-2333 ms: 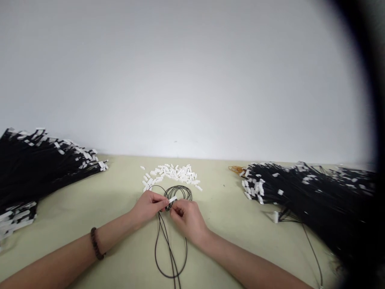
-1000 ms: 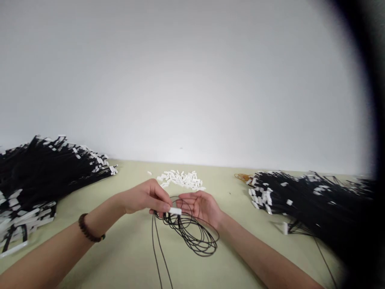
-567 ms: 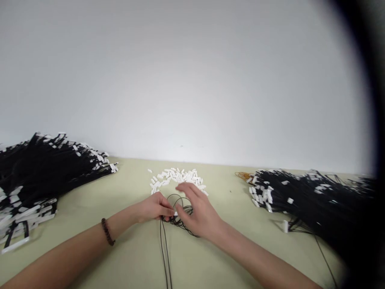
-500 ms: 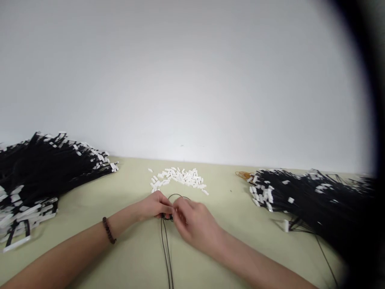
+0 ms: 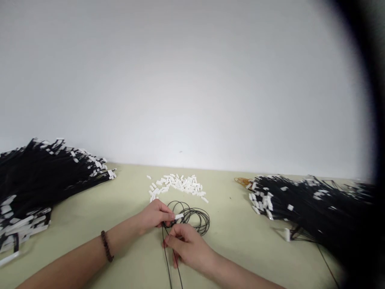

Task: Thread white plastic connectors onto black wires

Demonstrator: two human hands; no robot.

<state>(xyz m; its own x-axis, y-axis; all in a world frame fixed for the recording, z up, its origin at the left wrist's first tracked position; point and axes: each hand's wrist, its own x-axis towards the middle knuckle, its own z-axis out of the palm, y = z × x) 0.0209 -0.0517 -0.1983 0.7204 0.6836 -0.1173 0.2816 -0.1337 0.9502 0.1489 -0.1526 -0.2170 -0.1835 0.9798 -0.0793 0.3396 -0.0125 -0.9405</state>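
Your pale green worktop (image 5: 126,196) carries a heap of white-ended black cables (image 5: 45,172) at left and a second heap (image 5: 297,200) at right. Between them, your left hand (image 5: 156,216) and right hand (image 5: 192,247) work close together. A black cable coil (image 5: 203,220) sits just beyond your right hand, whose fingers curl by its trailing strands (image 5: 167,261); whether they grip one, I cannot tell. Small white pieces (image 5: 183,184) lie farther back. Your left fingers pinch one white connector (image 5: 178,216) beside the coil.

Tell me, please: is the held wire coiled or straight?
Mostly coiled: the wire shows overlapping loops beside the left hand, while two strands trail below.
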